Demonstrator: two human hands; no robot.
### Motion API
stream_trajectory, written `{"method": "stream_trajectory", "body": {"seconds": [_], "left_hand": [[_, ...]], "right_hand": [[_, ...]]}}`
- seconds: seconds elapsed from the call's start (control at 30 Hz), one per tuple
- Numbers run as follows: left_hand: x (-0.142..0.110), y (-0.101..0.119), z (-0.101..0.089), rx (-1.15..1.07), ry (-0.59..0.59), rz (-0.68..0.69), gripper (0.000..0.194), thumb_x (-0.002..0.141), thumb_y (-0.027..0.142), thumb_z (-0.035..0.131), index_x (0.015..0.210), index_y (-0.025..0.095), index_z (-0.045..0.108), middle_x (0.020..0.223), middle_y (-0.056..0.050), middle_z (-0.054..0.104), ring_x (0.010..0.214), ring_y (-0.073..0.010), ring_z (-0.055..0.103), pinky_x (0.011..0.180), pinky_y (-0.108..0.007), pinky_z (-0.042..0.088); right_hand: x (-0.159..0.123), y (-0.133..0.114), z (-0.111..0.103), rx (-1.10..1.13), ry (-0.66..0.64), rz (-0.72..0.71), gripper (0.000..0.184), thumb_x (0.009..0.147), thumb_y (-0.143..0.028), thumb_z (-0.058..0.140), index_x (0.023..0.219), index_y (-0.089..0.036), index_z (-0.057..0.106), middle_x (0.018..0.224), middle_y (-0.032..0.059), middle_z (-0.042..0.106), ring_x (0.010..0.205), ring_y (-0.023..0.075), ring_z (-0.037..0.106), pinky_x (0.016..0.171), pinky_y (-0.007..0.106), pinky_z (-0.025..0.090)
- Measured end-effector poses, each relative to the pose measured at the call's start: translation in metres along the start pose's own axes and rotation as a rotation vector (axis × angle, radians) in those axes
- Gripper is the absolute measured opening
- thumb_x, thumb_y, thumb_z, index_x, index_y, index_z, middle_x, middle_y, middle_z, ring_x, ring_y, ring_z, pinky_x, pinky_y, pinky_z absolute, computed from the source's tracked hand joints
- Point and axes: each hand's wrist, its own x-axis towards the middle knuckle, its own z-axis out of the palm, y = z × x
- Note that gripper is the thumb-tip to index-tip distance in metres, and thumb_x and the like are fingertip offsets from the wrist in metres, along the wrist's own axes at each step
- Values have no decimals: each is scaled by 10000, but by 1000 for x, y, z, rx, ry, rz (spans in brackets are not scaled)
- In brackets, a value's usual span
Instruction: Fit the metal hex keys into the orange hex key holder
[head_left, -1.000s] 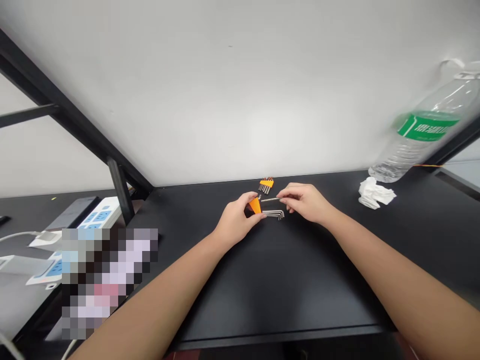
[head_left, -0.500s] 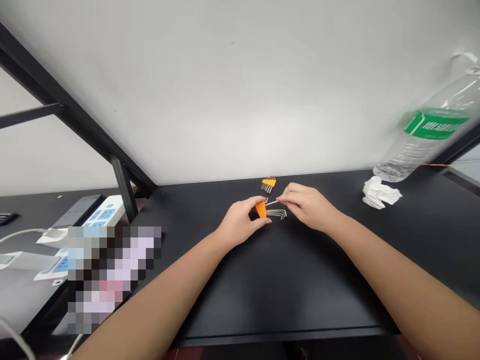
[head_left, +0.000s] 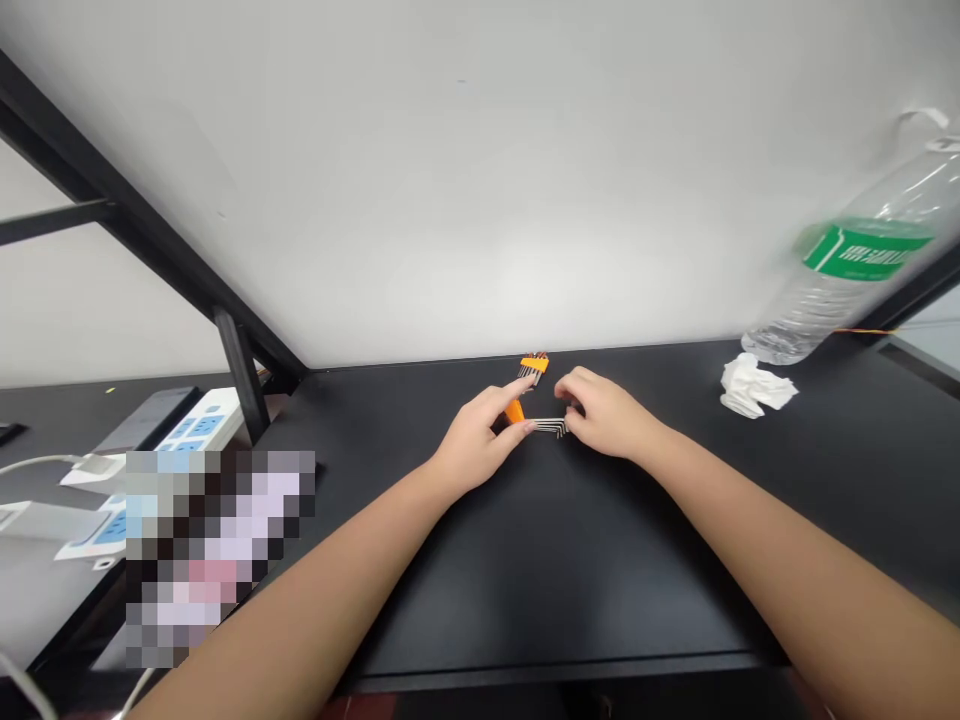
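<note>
My left hand (head_left: pixel 480 437) pinches an orange hex-key holder (head_left: pixel 514 410) between thumb and forefinger, near the back of the black table (head_left: pixel 570 560). My right hand (head_left: pixel 604 415) is curled with its fingertips on a small bunch of loose metal hex keys (head_left: pixel 551 427) lying just right of the holder. Whether it grips one of them is hidden by the fingers. A second orange holder filled with hex keys (head_left: pixel 532 367) lies behind both hands, close to the white wall.
A clear plastic water bottle with a green label (head_left: pixel 847 270) stands at the back right, with a crumpled white tissue (head_left: pixel 752 388) beside it. White power strips with blue sockets (head_left: pixel 172 450) and cables lie on the lower surface at left, past a black frame post (head_left: pixel 241 385).
My right hand has dropped from holding a single hex key up at the holder down onto the loose keys on the table. My left hand keeps hold of the orange holder.
</note>
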Motion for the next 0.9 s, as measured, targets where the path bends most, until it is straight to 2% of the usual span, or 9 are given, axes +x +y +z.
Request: {"method": "stream_trajectory", "body": {"seconds": [0.1, 0.23, 0.37, 0.47, 0.6, 0.67, 0.73, 0.8, 0.9], "left_hand": [[0, 0, 0, 24, 16, 0, 474, 965, 286, 589, 1433, 339, 534, 1000, -21, 632, 862, -149, 608, 812, -302, 534], [0, 2, 1, 3, 64, 9, 310, 924, 320, 656, 1230, 294, 697, 1045, -33, 653, 910, -160, 630, 835, -307, 540], [0, 4, 0, 9, 62, 15, 409, 920, 308, 654, 1328, 313, 630, 999, -23, 673, 889, -164, 635, 832, -317, 549], [0, 4, 0, 20, 36, 2, 486, 918, 313, 659, 1396, 324, 570, 971, -15, 677, 874, -162, 633, 817, -311, 551], [0, 3, 1, 2, 39, -3, 418, 859, 342, 738, 1265, 274, 664, 1046, -32, 702, 923, -177, 652, 857, -327, 553], [0, 2, 1, -9, 43, -8, 396, 852, 340, 745, 1233, 260, 675, 1055, -33, 708, 925, -177, 661, 875, -332, 554], [0, 1, 0, -8, 41, -22, 416, 855, 328, 738, 1258, 266, 656, 1076, -30, 711, 942, -178, 669, 892, -335, 556], [-1, 1, 0, -10, 31, -53, 511, 844, 320, 743, 1332, 283, 598, 1132, -26, 711, 995, -186, 678, 934, -349, 554], [-1, -1, 0, -45, 21, -106, 685, 819, 329, 764, 1437, 286, 473, 1186, -22, 713, 1068, -196, 684, 1011, -376, 536]], "right_hand": [[2, 13, -4, -27, -90, 23, 136, 820, -119, 565, 878, -199, 659, 939, 41, 623, 793, 163, 586, 727, 295, 466], [3, 15, -4, -23, -119, 21, 113, 868, -190, 574, 907, -208, 678, 966, 40, 628, 787, 154, 588, 712, 286, 457], [3, 11, -5, -56, -139, 26, 83, 836, -170, 592, 865, -205, 661, 953, 41, 630, 765, 151, 590, 679, 276, 448], [3, 11, -8, -110, -154, 113, 68, 757, -127, 626, 755, -195, 625, 889, 50, 638, 694, 147, 579, 598, 264, 422], [-1, 15, -16, -135, -239, 262, 106, 695, -119, 658, 702, -202, 593, 759, 38, 644, 549, 133, 534, 480, 258, 348], [-3, 15, -20, -91, -271, 276, 125, 697, -100, 636, 742, -210, 599, 703, 11, 638, 521, 130, 527, 472, 253, 343], [-4, 11, -23, -11, -251, 207, 184, 725, -81, 602, 848, -216, 630, 713, -6, 645, 561, 135, 555, 515, 250, 387], [-3, 3, -23, 74, -175, 85, 237, 777, -77, 573, 946, -218, 660, 791, 3, 661, 665, 144, 596, 605, 256, 444], [-2, -9, -21, 158, -48, -80, 225, 860, -95, 539, 965, -213, 700, 898, 34, 657, 765, 152, 609, 687, 273, 476]]}}
